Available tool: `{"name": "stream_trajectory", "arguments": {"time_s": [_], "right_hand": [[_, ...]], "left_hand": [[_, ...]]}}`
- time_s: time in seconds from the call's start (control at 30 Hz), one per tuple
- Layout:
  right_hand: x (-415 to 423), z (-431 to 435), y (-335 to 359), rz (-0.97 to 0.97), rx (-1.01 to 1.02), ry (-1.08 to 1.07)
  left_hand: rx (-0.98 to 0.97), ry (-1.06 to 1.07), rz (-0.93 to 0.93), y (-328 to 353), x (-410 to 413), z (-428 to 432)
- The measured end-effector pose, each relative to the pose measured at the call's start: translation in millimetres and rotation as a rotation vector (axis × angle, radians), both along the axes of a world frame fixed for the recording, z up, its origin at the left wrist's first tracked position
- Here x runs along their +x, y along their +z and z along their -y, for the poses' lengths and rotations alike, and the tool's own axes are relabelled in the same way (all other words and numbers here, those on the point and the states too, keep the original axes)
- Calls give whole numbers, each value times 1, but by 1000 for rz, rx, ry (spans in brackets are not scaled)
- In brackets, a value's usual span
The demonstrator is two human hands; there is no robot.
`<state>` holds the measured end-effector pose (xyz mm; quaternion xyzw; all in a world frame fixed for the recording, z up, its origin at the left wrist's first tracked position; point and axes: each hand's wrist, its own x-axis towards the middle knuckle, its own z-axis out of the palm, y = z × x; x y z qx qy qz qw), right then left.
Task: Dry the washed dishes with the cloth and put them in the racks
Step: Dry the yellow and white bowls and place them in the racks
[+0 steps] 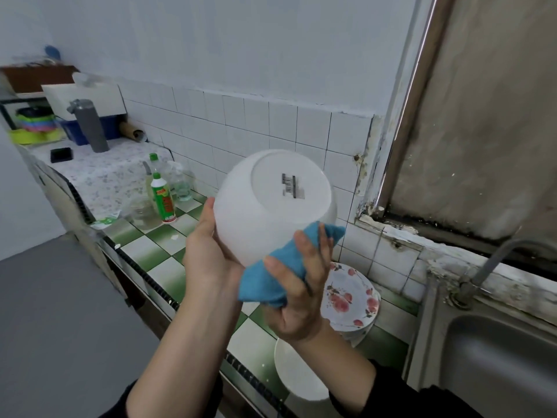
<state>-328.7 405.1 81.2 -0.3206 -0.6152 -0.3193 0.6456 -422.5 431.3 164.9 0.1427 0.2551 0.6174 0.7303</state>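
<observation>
Forearms enter from the bottom edge, both raised over the counter (pixel 156 245). Left hand (pixel 208 254): grips the white bowl (pixel 265 206) at its left wall, thumb laid along the outside; the other fingers are hidden behind the bowl. Right hand (pixel 301 294): fingers curled round the blue cloth (pixel 262 285), pressing it against the bowl's lower right wall. Bowl position: held in the air, base turned toward the camera, barcode sticker (pixel 292 187) showing, mouth facing away. The cloth contacts the outer wall only; judged step: outside drying, inside wipe likely outstanding. Directly below the hands lie a white dish (pixel 298 381) and a stack of floral plates (pixel 352 294), both under any descent. Sink (pixel 497 372) and tap (pixel 494 260) lie to the right; bottles (pixel 162 197) stand to the left. No rack can be identified
</observation>
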Motion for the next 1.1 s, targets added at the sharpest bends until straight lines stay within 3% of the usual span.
{"name": "stream_trajectory", "arguments": {"time_s": [0.13,0.23,0.3,0.33,0.4,0.5,0.67,0.77,0.83,0.93,1.0,1.1], "right_hand": [[-2,11,16,-467,-84,313],[7,23,51,-1007,-230,573],[31,19,65,-1313,-415,682],[44,15,72,-1358,-549,709],[61,10,84,-1316,-756,728],[70,6,94,-1163,-875,752],[51,13,96,-622,-910,509],[33,18,77,-282,-763,306],[33,16,68,-337,-723,400],[49,2,70,-823,-853,644],[61,-5,74,-1014,-989,655],[55,0,81,-817,-924,547]], "left_hand": [[-82,-101,29,-7,2,-1],[-45,-97,-1,-12,1,0],[44,-43,-63,-12,-2,0],[111,11,-117,-10,-3,-1],[272,144,-280,-3,-4,-2],[570,260,-596,10,-7,5],[885,291,-928,9,3,17],[941,296,-1008,1,5,19],[927,283,-992,-1,2,18],[882,285,-926,0,-3,18],[877,291,-886,3,-5,18],[909,295,-901,7,-3,19]]}}
